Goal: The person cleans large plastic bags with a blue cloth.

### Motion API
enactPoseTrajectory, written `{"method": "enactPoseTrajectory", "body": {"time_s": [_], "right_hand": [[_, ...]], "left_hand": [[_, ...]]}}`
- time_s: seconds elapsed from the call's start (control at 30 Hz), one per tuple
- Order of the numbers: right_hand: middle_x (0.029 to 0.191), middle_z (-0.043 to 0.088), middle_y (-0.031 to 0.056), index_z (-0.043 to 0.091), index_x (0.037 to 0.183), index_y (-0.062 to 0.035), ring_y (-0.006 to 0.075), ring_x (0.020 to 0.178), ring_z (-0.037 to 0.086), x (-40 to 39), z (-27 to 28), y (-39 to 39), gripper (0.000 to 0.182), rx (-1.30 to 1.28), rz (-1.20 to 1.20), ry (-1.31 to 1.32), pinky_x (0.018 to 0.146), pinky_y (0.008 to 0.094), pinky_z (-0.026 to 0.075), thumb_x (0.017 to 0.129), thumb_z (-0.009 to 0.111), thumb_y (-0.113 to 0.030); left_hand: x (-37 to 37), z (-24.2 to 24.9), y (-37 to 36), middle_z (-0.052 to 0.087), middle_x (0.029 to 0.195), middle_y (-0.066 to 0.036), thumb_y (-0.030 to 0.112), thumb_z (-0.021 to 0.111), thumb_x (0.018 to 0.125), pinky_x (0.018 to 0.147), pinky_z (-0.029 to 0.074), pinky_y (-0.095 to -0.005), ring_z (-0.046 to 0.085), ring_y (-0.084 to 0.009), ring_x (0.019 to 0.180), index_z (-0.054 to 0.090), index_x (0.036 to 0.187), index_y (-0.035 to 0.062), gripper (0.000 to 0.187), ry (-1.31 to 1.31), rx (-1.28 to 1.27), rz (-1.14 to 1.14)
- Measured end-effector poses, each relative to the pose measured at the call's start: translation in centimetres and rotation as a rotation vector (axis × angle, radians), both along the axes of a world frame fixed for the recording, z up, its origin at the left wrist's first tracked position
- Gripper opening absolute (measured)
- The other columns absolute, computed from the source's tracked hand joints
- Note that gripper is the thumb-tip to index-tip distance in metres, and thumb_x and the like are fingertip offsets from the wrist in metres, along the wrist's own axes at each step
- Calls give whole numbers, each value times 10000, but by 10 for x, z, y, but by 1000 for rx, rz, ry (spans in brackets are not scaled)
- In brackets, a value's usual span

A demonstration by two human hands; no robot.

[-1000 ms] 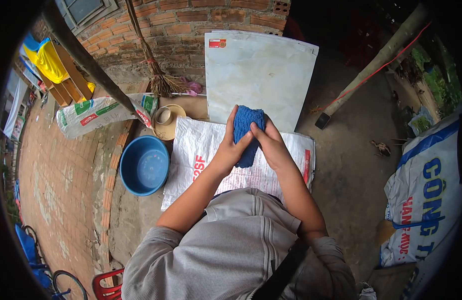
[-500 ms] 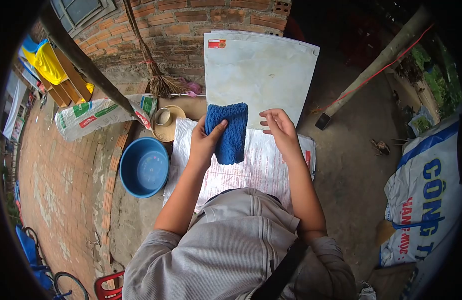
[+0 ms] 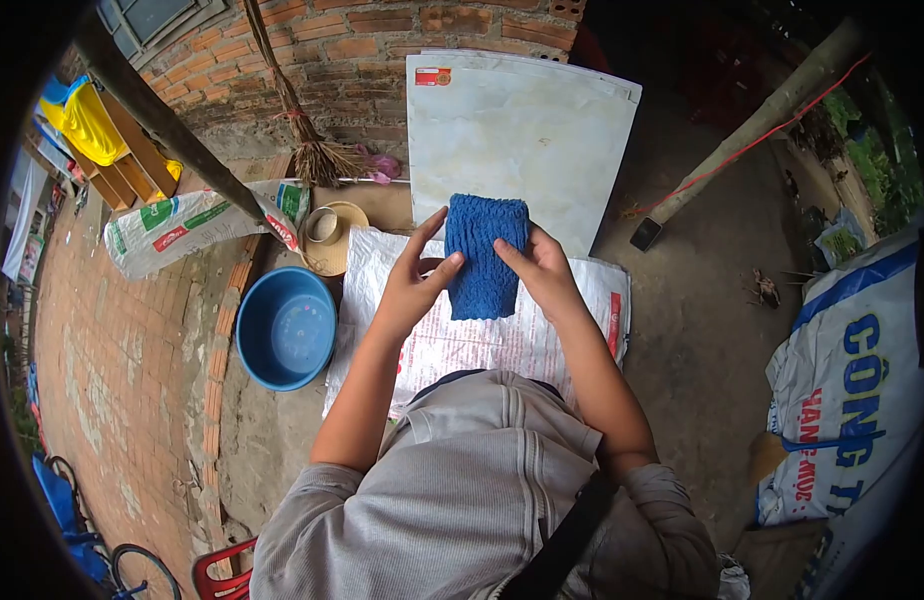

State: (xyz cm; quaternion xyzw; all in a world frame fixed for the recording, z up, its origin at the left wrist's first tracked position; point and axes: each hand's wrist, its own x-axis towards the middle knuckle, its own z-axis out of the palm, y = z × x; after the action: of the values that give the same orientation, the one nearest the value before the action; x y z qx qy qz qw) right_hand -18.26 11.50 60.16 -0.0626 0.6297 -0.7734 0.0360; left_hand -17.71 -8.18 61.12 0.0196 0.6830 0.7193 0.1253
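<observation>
A folded blue terry cloth [image 3: 485, 255] hangs upright in front of my chest. My right hand [image 3: 550, 280] grips its right side, thumb across the front and fingers behind. At the opposite edge, my left hand [image 3: 414, 285] has its fingers stretched out and apart, with the thumb tip right at the cloth. Below both hands lies a white printed sack [image 3: 452, 345], spread over the ground. Behind the cloth leans a large whitish board [image 3: 522, 130] with a red label in its upper corner.
To the left sits a blue plastic basin [image 3: 287, 328], near a round woven tray [image 3: 352, 218] with a metal-looking bowl [image 3: 323, 225] on it. A straw broom [image 3: 327, 160] rests against the brick wall. Wooden poles [image 3: 762, 125] slant at both sides. Large printed sacks [image 3: 852, 390] stand at right.
The cloth has shifted right, from my left hand to my right, which has closed on it. My left hand has loosened, its fingers now stretched out beside the cloth.
</observation>
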Motion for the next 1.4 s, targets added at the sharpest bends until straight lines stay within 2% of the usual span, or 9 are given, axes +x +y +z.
{"method": "enactPoseTrajectory", "body": {"time_s": [0.07, 0.1, 0.53, 0.73, 0.87, 0.93, 1.07, 1.17, 1.4], "right_hand": [[1121, 658, 74, 578, 1233, -2, 126, 988, 621, 5, -4, -14, 355, 9, 83, 27, 881, 289, 498, 931, 666, -168], [1176, 635, 98, 538, 1285, 6, 158, 1045, 608, 6, -12, -24, 393, 181, 176, 74, 920, 315, 482, 939, 634, -154], [1254, 610, 90, 482, 1351, 12, 148, 1125, 591, -5, -16, -17, 455, -21, 239, -84, 994, 312, 458, 948, 636, -134], [1248, 613, 72, 481, 1359, -13, 135, 1155, 567, -2, -14, -14, 463, -317, 287, -360, 1000, 305, 446, 942, 645, -128], [1194, 648, 79, 570, 1266, 4, 148, 1094, 605, -11, -16, -6, 366, -169, 143, -229, 968, 293, 468, 934, 657, -123], [1148, 668, 78, 603, 1206, 30, 145, 1040, 623, -13, -12, -3, 327, -121, -18, -161, 928, 289, 483, 933, 661, -140], [1135, 670, 72, 606, 1204, 24, 129, 1030, 616, -15, -11, -2, 320, -115, -98, -150, 931, 283, 470, 944, 646, -159], [1175, 637, 74, 541, 1279, 23, 121, 1054, 586, -1, -2, -24, 392, -25, 141, -116, 950, 277, 449, 950, 636, -166], [1269, 608, 100, 482, 1374, -28, 182, 1054, 628, -7, 31, 21, 411, 97, 596, -41, 926, 332, 489, 1031, 496, -256]], "left_hand": [[1, -20, 7, 494, 1380, -127, 186, 704, 907, 995, 432, -286, 553, -152, 1123, 330, 1497, 48, 711, 346, 77, -10], [7, -7, 12, 484, 1382, -119, 149, 712, 897, 1063, 363, -306, 482, -159, 1219, 290, 1515, 54, 754, 267, 147, -66], [-6, 1, -17, 626, 1139, -176, 104, 724, 877, 781, 549, -273, 642, -194, 968, 464, 1378, 52, 567, 14, 180, 121], [2, -3, 12, 478, 1377, -128, 82, 642, 928, 1100, 323, -325, 438, -178, 1289, 381, 1435, 20, 573, 307, 117, -43], [-5, 7, -4, 516, 1361, -125, 114, 660, 924, 951, 454, -279, 572, -150, 1098, 369, 1468, 59, 619, 282, -137, 25], [-13, 6, -20, 564, 1337, -145, 173, 713, 888, 757, 511, -258, 624, -167, 906, 379, 1483, 121, 684, 355, -292, 106], [-14, 5, -31, 351, 1533, -184, 283, 763, 843, 1007, 433, -476, 458, -329, 1318, 232, 1549, 160, 892, 368, -184, 33], [-9, 0, -7, 253, 1572, -179, 270, 780, 832, 1106, 346, -418, 322, -307, 1423, 200, 1556, 122, 939, 524, -104, -197], [-3, 6, -20, 580, 1265, -84, 115, 661, 925, 948, 471, -288, 566, -146, 1111, 420, 1439, 62, 571, 229, 146, -12]]}}
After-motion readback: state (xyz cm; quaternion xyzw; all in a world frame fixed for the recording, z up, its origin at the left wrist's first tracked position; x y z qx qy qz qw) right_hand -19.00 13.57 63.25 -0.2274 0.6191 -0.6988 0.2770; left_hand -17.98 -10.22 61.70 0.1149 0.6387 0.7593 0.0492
